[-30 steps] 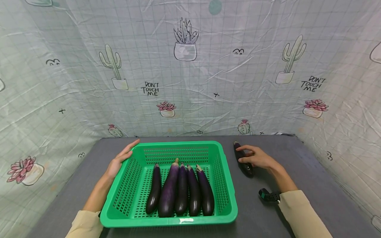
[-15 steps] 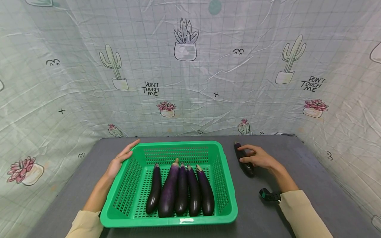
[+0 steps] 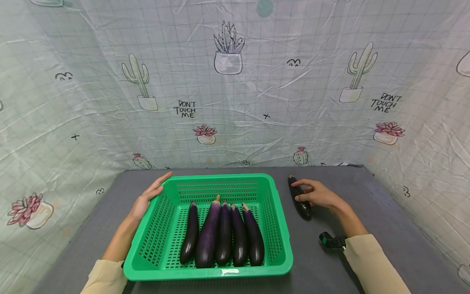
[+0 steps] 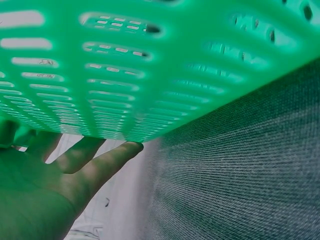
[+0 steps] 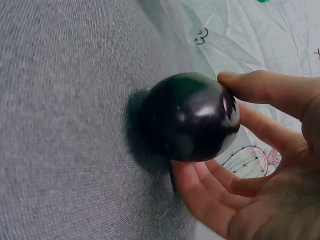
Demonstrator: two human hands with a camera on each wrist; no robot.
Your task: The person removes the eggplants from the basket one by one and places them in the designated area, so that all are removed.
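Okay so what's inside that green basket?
Five dark purple eggplants lie on the slotted floor of the basket; whatever is directly beneath them is covered and can't be seen.

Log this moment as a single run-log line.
left hand: against green basket, left side | right hand: gripping one eggplant, right of basket | inside basket: five eggplants

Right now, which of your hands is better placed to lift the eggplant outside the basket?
Probably the right hand: it grips that eggplant, which lies right of the green basket. The left hand rests against the basket's left side, across from it.
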